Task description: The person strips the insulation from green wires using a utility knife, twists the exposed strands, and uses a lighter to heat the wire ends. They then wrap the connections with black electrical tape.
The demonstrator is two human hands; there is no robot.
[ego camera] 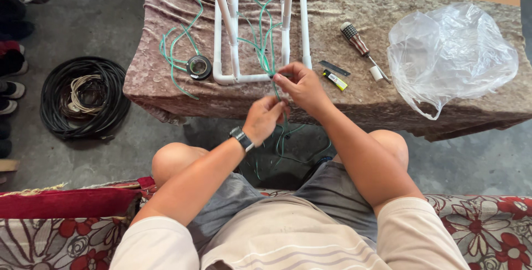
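Green wire [275, 90] ran taut between both grips: right hand [300, 86] pinched it at the frame [260, 77], left hand [265, 119] clenched it just below; steady tension looked wise.

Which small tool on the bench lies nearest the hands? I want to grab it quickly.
The yellow-and-black tester, just beside the right hand. The dark flat strip and the screwdriver lie farther away.

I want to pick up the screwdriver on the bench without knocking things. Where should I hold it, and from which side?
Probably best to grip the screwdriver by its thick striped handle at the far upper-left end, coming from above. It lies flat and diagonal on the cloth-covered bench; its thin shaft runs toward the small white roll, so that end is crowded, while the handle has free space around it.
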